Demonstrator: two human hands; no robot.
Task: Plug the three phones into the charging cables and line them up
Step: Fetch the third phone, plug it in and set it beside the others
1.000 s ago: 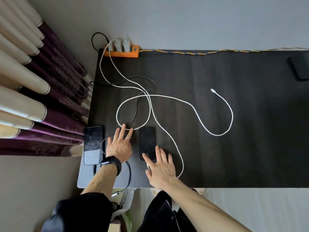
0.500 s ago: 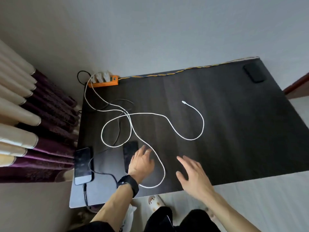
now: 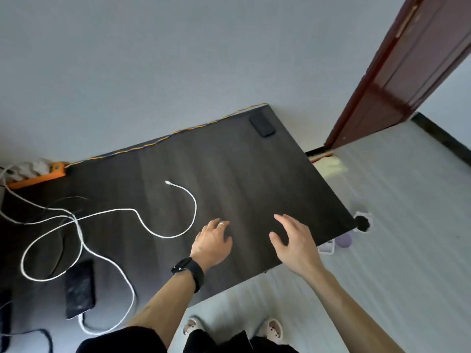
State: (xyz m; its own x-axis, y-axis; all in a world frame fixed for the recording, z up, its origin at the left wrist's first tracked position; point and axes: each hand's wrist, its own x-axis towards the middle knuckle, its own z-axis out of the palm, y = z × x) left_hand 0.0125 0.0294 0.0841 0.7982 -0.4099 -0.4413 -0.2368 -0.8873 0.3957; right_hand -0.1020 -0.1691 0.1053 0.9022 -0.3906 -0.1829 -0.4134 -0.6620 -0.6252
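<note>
On the dark table point(image 3: 254, 179), a black phone point(image 3: 79, 289) lies near the front left with a white cable point(image 3: 112, 266) plugged into its near end. Another phone point(image 3: 5, 312) is cut off by the left frame edge. A third black phone point(image 3: 262, 125) lies at the table's far right corner. A second white cable point(image 3: 188, 200) curves across the middle, its free plug point(image 3: 167, 182) lying bare. My left hand point(image 3: 212, 244) and my right hand point(image 3: 293, 240) hover over the table's right half, fingers apart, holding nothing.
An orange power strip point(image 3: 38, 174) with white chargers sits at the back left, a braided cord along the wall edge. Black cables tangle at the left. A dark red door point(image 3: 397, 72) stands to the right; slippers and floor lie below the table's front edge.
The view has swung right. My left hand has left the middle phone, and both hands have moved right across the table, toward the side where the far phone lies.
</note>
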